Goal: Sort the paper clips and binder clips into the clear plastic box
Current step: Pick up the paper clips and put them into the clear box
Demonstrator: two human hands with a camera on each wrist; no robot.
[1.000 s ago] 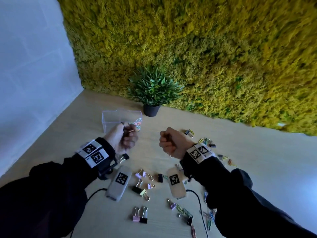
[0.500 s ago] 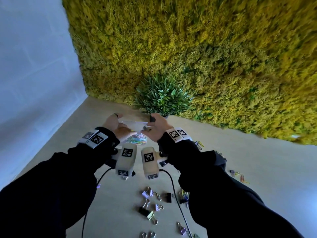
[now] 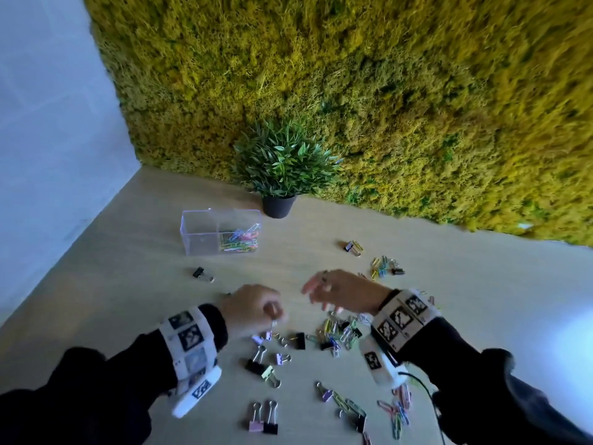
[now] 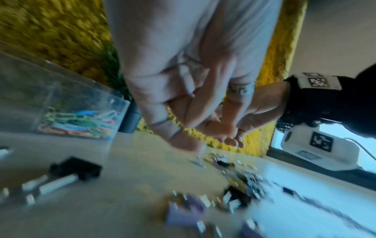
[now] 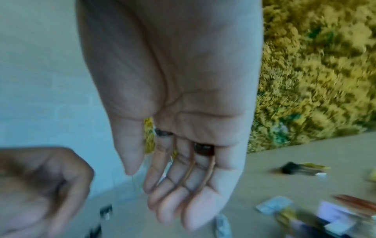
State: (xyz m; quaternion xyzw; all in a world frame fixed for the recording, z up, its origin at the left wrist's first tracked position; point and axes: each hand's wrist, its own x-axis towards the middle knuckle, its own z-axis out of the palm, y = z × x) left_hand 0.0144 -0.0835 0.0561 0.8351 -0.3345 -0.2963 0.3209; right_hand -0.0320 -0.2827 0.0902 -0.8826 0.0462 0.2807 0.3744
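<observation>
The clear plastic box (image 3: pixel 199 234) stands on the table ahead of me, with coloured paper clips (image 3: pixel 239 242) in its right compartment. My left hand (image 3: pixel 274 316) is low over the table and pinches the wire handle of a small purple binder clip (image 3: pixel 266 335). The left wrist view is blurred, and its fingers (image 4: pixel 183 140) point down at the table. My right hand (image 3: pixel 317 293) hovers with spread fingers (image 5: pixel 179 193) holding nothing, just above a mixed pile of clips (image 3: pixel 340 332).
A lone black binder clip (image 3: pixel 202 273) lies left of my hands. More clips (image 3: pixel 383 268) lie to the right, and binder clips (image 3: pixel 263 422) lie near the front. A potted plant (image 3: pixel 278 205) stands behind the box against the moss wall.
Both hands were at the box half a second ago and have drawn back toward me to the loose clips. The left hand now pinches a binder clip. The right hand has opened.
</observation>
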